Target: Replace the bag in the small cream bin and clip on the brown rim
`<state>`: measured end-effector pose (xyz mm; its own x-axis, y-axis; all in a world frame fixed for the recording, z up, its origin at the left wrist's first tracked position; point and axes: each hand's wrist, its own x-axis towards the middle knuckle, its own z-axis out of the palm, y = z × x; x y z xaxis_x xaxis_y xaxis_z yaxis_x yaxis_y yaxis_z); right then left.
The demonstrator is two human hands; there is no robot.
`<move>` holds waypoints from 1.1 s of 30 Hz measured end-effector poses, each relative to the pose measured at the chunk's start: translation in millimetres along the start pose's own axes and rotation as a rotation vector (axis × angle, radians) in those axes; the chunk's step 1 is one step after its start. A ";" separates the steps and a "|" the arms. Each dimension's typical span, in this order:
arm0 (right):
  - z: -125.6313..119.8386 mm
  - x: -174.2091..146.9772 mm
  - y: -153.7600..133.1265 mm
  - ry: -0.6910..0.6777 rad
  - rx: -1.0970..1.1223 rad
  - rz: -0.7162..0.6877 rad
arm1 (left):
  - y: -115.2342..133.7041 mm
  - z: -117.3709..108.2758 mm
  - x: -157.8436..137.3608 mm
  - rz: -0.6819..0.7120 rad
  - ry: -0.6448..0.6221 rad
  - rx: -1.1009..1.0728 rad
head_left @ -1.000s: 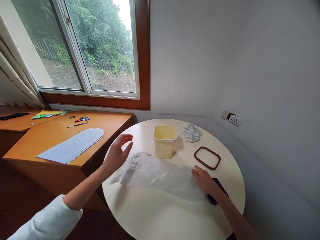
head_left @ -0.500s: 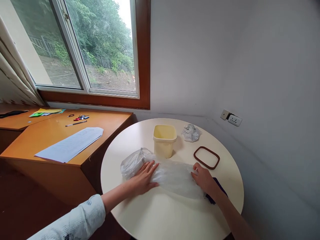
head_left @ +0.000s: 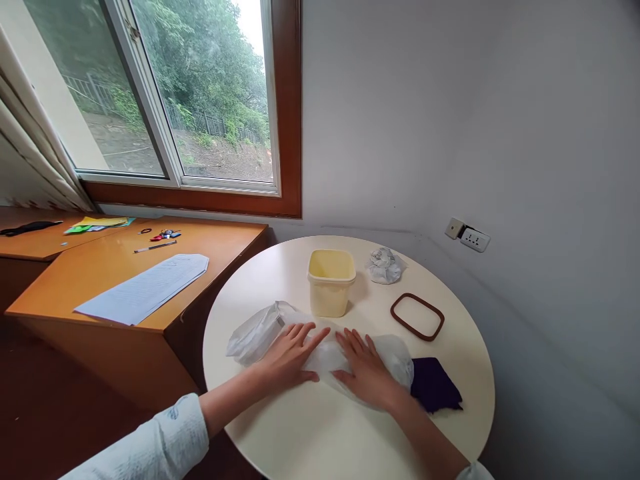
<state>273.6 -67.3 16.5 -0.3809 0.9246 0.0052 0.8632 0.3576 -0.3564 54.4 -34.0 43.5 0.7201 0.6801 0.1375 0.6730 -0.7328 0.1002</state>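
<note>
A translucent white plastic bag (head_left: 400,357) lies stretched out across the round table. On its left part my left hand (head_left: 293,353) rests with fingers spread. My right hand (head_left: 365,367) lies flat on the bag's middle, fingers apart, a short way from the left. The bag's puffed left end (head_left: 255,333) sticks out beyond my left wrist. Just past the bag stands a pale yellow plastic container (head_left: 331,293), open at the top. To the right of the bag is a folded dark purple cloth (head_left: 436,385), touching or nearly touching its edge.
A brown rounded rectangular ring (head_left: 417,317) lies at the table's right. Behind it sits a crumpled plastic bag (head_left: 385,265). The white round table (head_left: 300,440) stands beside an orange desk (head_left: 235,243) with papers (head_left: 145,290), a pen (head_left: 155,247) and keys (head_left: 166,235).
My right hand has moved left from the bag's right end onto its middle and flattened. More of the purple cloth shows now. The bag's left end has spread a little leftward.
</note>
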 end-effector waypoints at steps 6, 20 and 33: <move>12.6 5.6 -13.8 0.128 0.071 -0.201 | -4.7 3.8 10.1 0.214 -0.049 -0.074; -1.6 4.3 9.0 0.483 0.067 -0.148 | -53.4 -97.2 -20.3 -0.240 -0.254 -0.502; 11.8 5.6 18.9 0.562 0.223 -0.052 | -131.0 -177.5 -30.7 -0.745 0.611 -0.704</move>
<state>283.8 -56.9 -1.2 -0.1346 0.8560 0.4991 0.7349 0.4241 -0.5292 -85.8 37.5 201.2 -0.1369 0.9602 0.2435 0.5135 -0.1414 0.8463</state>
